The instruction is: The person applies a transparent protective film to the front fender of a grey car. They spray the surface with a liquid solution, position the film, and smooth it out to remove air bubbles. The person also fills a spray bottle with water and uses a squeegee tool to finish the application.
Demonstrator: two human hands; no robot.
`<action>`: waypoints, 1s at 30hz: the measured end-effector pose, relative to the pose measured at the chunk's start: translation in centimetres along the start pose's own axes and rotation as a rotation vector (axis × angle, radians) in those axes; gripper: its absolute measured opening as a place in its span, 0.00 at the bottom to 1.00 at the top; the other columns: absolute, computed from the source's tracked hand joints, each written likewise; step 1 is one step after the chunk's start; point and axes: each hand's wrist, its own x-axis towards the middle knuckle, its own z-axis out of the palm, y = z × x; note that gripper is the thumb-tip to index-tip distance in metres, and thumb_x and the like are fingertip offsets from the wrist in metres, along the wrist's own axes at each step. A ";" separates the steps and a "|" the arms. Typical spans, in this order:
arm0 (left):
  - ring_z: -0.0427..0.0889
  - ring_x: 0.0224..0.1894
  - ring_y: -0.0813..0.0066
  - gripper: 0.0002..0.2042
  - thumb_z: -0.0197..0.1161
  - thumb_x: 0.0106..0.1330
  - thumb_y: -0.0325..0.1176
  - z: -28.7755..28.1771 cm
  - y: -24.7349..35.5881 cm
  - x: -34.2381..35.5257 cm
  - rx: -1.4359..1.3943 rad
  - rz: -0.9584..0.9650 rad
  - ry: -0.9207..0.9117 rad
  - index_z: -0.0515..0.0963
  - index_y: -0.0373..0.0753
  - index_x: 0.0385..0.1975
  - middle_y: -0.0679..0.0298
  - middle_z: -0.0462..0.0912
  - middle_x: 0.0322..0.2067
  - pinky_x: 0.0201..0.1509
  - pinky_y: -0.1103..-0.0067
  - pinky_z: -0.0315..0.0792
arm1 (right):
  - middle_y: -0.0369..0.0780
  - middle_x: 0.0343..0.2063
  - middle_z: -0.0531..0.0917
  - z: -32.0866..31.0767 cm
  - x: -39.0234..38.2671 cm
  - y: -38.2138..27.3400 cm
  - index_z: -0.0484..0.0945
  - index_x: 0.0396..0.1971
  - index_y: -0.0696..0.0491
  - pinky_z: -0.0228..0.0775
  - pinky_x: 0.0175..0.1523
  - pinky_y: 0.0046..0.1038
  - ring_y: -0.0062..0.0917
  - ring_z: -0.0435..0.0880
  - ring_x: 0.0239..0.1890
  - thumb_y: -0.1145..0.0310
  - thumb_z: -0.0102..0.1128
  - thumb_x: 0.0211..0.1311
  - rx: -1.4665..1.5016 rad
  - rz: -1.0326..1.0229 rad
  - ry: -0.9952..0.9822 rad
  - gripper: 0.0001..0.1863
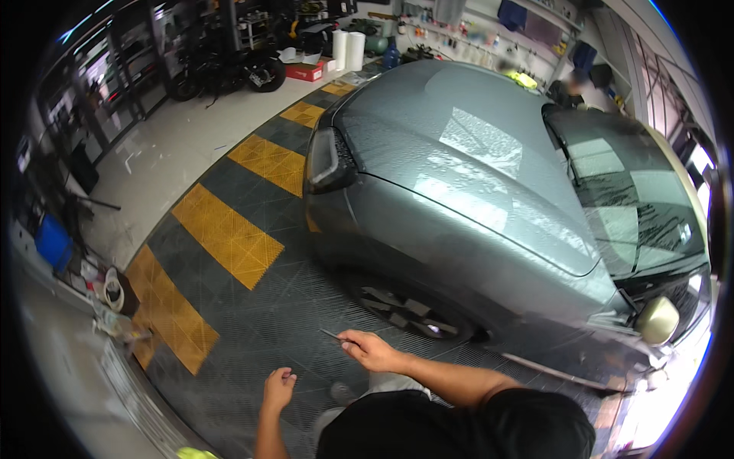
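Observation:
My right hand (371,351) is closed around a thin, grey, pen-like tool (330,334). Its slim end points left, out over the floor; the exact kind is too small to tell. Lower and to the left, my left hand (279,387) hangs with its fingers curled in, and nothing shows in it. Neither hand touches the grey-green car (428,199) standing just beyond them. Wet streaks and droplets cover its hood (466,130). The front wheel (417,312) is the part of the car nearest my right hand.
Dark floor tiles with yellow bands (229,229) run around the car's front. A side mirror (658,320) sticks out at the right. Far left stand a motorcycle (229,76) and a red box (306,71). Another person (567,92) is beyond the windshield. A bucket (115,289) sits by the left wall.

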 end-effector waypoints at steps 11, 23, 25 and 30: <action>0.79 0.30 0.65 0.10 0.55 0.67 0.35 -17.3 -20.3 17.8 -0.284 -0.495 0.020 0.79 0.37 0.38 0.63 0.81 0.29 0.34 0.70 0.74 | 0.49 0.25 0.81 7.5 34.3 0.9 0.74 0.51 0.56 0.72 0.37 0.40 0.40 0.83 0.30 0.74 0.47 0.59 0.042 -0.016 -0.253 0.19; 0.78 0.26 0.65 0.10 0.56 0.67 0.36 -41.9 -14.3 66.5 -0.359 -0.475 -0.007 0.79 0.38 0.37 0.62 0.81 0.27 0.30 0.70 0.72 | 0.53 0.25 0.80 -2.2 81.7 -6.2 0.76 0.45 0.63 0.71 0.38 0.42 0.44 0.81 0.30 0.78 0.46 0.55 -0.026 -0.287 -0.047 0.17; 0.78 0.26 0.66 0.10 0.56 0.67 0.36 -46.5 -13.1 76.6 -0.338 -0.426 0.003 0.80 0.38 0.37 0.62 0.81 0.27 0.29 0.70 0.72 | 0.52 0.34 0.82 -6.8 86.8 -9.4 0.75 0.50 0.63 0.71 0.46 0.40 0.43 0.82 0.38 0.80 0.46 0.54 0.088 0.010 -0.134 0.21; 0.77 0.24 0.66 0.10 0.56 0.67 0.37 -53.4 -5.8 103.0 -0.295 -0.369 -0.100 0.80 0.38 0.36 0.62 0.80 0.26 0.27 0.70 0.71 | 0.55 0.34 0.82 -10.3 97.8 -5.6 0.75 0.49 0.62 0.73 0.43 0.41 0.44 0.84 0.37 0.77 0.47 0.55 0.088 -0.061 0.216 0.20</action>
